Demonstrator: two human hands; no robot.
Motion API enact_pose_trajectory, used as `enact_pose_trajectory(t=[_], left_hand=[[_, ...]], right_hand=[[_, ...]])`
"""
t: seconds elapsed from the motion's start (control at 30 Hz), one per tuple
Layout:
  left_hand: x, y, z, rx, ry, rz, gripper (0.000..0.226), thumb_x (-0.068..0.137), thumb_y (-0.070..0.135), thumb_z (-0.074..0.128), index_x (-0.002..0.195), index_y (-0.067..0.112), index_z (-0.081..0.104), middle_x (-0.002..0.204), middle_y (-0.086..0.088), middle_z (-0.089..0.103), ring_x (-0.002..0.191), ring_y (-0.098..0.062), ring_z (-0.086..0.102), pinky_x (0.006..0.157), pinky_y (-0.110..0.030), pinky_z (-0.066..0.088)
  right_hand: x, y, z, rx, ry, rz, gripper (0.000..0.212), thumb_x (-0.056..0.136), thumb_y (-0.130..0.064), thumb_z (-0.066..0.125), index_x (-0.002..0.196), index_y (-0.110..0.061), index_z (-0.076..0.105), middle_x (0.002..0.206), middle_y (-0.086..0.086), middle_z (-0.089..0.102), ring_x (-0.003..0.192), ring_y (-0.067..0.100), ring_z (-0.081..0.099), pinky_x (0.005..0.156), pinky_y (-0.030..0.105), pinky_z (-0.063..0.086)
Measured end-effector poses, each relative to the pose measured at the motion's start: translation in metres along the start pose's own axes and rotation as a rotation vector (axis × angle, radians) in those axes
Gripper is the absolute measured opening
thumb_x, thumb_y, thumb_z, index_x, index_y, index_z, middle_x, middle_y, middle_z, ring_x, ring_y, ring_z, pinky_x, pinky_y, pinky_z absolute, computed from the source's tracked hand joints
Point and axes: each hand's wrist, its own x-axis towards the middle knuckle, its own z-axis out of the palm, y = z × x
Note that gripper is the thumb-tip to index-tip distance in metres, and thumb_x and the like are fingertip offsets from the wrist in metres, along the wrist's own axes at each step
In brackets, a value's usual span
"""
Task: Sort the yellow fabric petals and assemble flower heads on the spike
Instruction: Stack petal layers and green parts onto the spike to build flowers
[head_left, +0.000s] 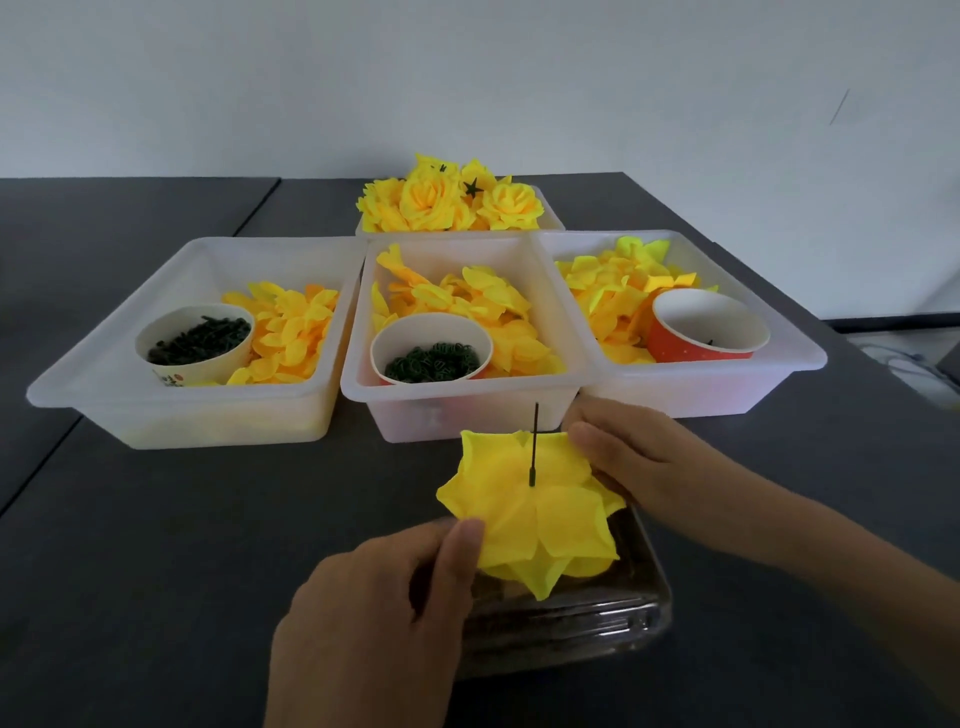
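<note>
A thin dark spike (534, 441) stands upright from a clear, dark-filled base (587, 618) near me. Yellow fabric petal layers (524, 514) are threaded on the spike and spread flat around it. My left hand (384, 613) pinches the layers' near left edge between thumb and fingers. At the far right edge of the layers, my right hand (639, 457) holds the fabric with its fingertips. Loose yellow petals fill three white bins: left (291, 327), middle (467, 306) and right (608, 296).
A white bin (550, 218) at the back holds finished yellow flower heads (447, 200). Paper cups of small dark green parts sit in the left bin (195, 340) and the middle bin (431, 353). A red cup (706, 327) stands in the right bin. The dark table (156, 545) ends at right.
</note>
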Motion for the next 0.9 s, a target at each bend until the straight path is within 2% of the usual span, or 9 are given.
enact_pose_trajectory(t=[0.07, 0.13, 0.23, 0.37, 0.43, 0.53, 0.67, 0.77, 0.9], left_hand=[[0.003, -0.004, -0.007, -0.027, 0.012, 0.014, 0.061, 0.067, 0.087, -0.006, 0.067, 0.063, 0.050, 0.071, 0.037, 0.057, 0.065, -0.001, 0.059, 0.053, -0.014, 0.033], [0.006, -0.007, -0.015, -0.057, 0.038, 0.004, 0.060, 0.068, 0.088, -0.001, 0.062, 0.062, 0.053, 0.071, 0.043, 0.054, 0.075, 0.015, 0.055, 0.052, -0.013, 0.032], [0.008, -0.007, -0.022, -0.070, 0.107, 0.017, 0.074, 0.080, 0.080, 0.018, 0.042, 0.027, 0.053, 0.063, 0.033, 0.059, 0.071, 0.012, 0.056, 0.048, -0.020, 0.034], [0.006, -0.003, -0.024, -0.090, 0.193, 0.070, 0.054, 0.076, 0.066, 0.026, 0.043, 0.027, 0.045, 0.049, 0.014, 0.055, 0.055, -0.002, 0.057, 0.041, -0.019, 0.039], [0.008, -0.002, -0.024, -0.104, 0.235, 0.085, 0.052, 0.077, 0.063, 0.029, 0.044, 0.027, 0.046, 0.046, 0.012, 0.053, 0.051, -0.001, 0.056, 0.056, -0.010, 0.043], [0.012, -0.002, -0.026, -0.128, 0.268, 0.082, 0.051, 0.075, 0.064, 0.029, 0.044, 0.028, 0.048, 0.043, 0.010, 0.052, 0.050, -0.001, 0.056, 0.056, -0.006, 0.041], [0.014, -0.005, -0.033, -0.129, 0.293, 0.097, 0.048, 0.076, 0.060, 0.033, 0.044, 0.029, 0.049, 0.041, 0.011, 0.052, 0.046, -0.002, 0.055, 0.050, -0.004, 0.039], [0.016, -0.005, -0.038, -0.153, 0.283, 0.123, 0.047, 0.078, 0.057, 0.035, 0.045, 0.027, 0.050, 0.039, 0.013, 0.048, 0.039, 0.001, 0.049, 0.044, -0.003, 0.036], [0.017, -0.003, -0.038, -0.221, 0.273, 0.153, 0.043, 0.074, 0.063, 0.034, 0.066, 0.031, 0.062, 0.041, 0.009, 0.051, 0.044, -0.007, 0.053, 0.043, -0.012, 0.039]], right_hand=[[0.005, 0.006, -0.018, -0.165, 0.107, -0.052, 0.027, 0.098, -0.048, 0.035, 0.085, -0.030, 0.049, 0.066, -0.009, 0.053, 0.057, 0.008, 0.049, 0.053, 0.024, 0.040], [0.021, 0.019, -0.042, -0.470, 0.301, -0.094, 0.024, 0.098, -0.040, 0.036, 0.088, -0.026, 0.053, 0.070, -0.009, 0.055, 0.063, 0.011, 0.052, 0.056, 0.032, 0.043], [0.065, 0.048, -0.078, -0.711, 0.448, 0.001, 0.016, 0.093, -0.011, 0.046, 0.098, -0.016, 0.061, 0.091, 0.003, 0.061, 0.080, 0.025, 0.057, 0.068, 0.042, 0.049], [0.126, 0.081, -0.103, -0.929, 0.267, 0.237, 0.048, 0.089, -0.005, 0.050, 0.132, -0.026, 0.045, 0.115, 0.011, 0.056, 0.098, 0.032, 0.056, 0.066, 0.037, 0.044], [0.144, 0.090, -0.102, -0.929, 0.170, 0.238, 0.050, 0.086, -0.003, 0.050, 0.130, -0.027, 0.049, 0.114, 0.011, 0.058, 0.099, 0.031, 0.056, 0.067, 0.037, 0.044], [0.152, 0.098, -0.098, -0.988, 0.217, 0.201, 0.042, 0.083, -0.001, 0.047, 0.115, -0.023, 0.063, 0.113, 0.009, 0.062, 0.104, 0.031, 0.056, 0.075, 0.036, 0.046], [0.138, 0.086, -0.114, -0.872, 0.468, 0.157, 0.020, 0.091, -0.017, 0.054, 0.103, -0.014, 0.070, 0.097, 0.013, 0.067, 0.093, 0.036, 0.060, 0.073, 0.037, 0.048], [0.118, 0.062, -0.134, -0.739, 0.556, 0.104, 0.037, 0.093, -0.028, 0.057, 0.060, -0.011, 0.056, 0.054, 0.007, 0.050, 0.058, 0.028, 0.050, 0.056, 0.034, 0.037], [0.089, 0.013, -0.142, -0.255, 0.420, 0.135, 0.042, 0.099, -0.038, 0.043, 0.078, -0.019, 0.074, 0.058, 0.007, 0.047, 0.049, 0.014, 0.040, 0.053, 0.030, 0.033]])
